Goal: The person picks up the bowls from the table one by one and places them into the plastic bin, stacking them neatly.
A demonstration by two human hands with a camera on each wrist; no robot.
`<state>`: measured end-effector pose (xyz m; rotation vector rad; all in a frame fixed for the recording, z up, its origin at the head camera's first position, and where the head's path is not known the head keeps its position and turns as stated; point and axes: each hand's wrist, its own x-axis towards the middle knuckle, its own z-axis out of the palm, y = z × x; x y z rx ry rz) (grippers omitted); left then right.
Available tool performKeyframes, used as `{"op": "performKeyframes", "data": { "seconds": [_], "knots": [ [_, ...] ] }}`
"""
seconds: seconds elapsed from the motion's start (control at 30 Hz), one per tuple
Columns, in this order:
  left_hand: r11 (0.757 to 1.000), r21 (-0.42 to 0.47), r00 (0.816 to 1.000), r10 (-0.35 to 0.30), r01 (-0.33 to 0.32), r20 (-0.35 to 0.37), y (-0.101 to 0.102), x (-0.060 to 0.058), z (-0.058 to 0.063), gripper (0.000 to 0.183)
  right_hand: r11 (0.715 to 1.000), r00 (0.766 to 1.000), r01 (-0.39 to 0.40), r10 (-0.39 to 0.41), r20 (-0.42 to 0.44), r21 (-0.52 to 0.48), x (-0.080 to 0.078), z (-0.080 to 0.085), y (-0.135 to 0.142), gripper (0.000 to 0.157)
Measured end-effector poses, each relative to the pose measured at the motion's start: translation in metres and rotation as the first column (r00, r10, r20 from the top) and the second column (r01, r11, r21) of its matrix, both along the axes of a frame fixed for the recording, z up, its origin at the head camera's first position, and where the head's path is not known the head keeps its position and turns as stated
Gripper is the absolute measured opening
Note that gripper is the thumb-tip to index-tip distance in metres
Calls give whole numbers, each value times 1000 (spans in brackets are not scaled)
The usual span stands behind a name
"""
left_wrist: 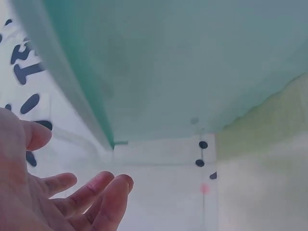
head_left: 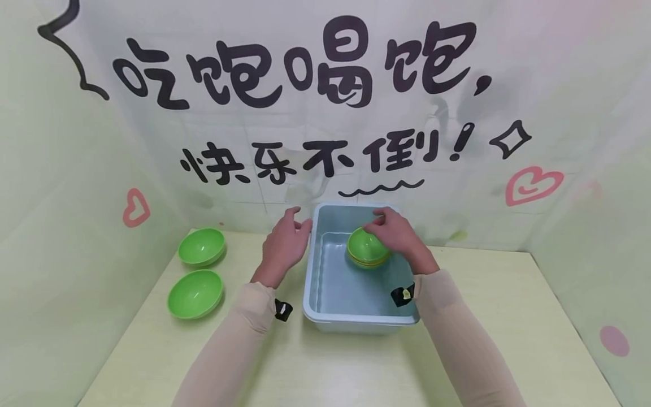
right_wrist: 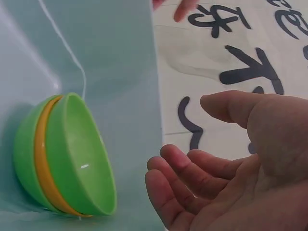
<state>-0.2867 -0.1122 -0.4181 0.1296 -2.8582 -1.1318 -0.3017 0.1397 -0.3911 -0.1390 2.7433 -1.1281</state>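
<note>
A light blue plastic basin [head_left: 358, 319] stands on the table. Inside it, towards the back right, sits a stack of bowls [head_left: 366, 247]; the right wrist view shows a green bowl [right_wrist: 91, 154] on top, an orange one [right_wrist: 45, 156] under it and green below. My right hand [head_left: 399, 233] hovers over the basin's right side, above the stack, fingers loosely bent and apart from the bowls. Just outside the left rim, my left hand [head_left: 286, 244] is held with relaxed fingers and nothing in it. The left wrist view shows the basin's outer wall [left_wrist: 168, 67] beside that hand.
Two green bowls stand at the table's left, one [head_left: 202, 246] behind the other [head_left: 195, 295]. A printed white cloth [head_left: 274, 124] hangs behind the table [head_left: 498, 316], with cloth walls on both sides. A black wrist camera [head_left: 403, 295] hangs over the basin's right part.
</note>
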Motion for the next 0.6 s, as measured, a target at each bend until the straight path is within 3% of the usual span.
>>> {"op": "performKeyframes", "data": {
  "seconds": [0.3,0.6],
  "knots": [
    [999,-34,999,-7,5,-45,-27,18,5,64,997,998,41,-38,50,-70,9,23,17,73],
    [995,-100,996,7,-16,-91,-52,33,4,60,1000,998,18,-17,62,-18,12,20,43,78]
  ]
}}
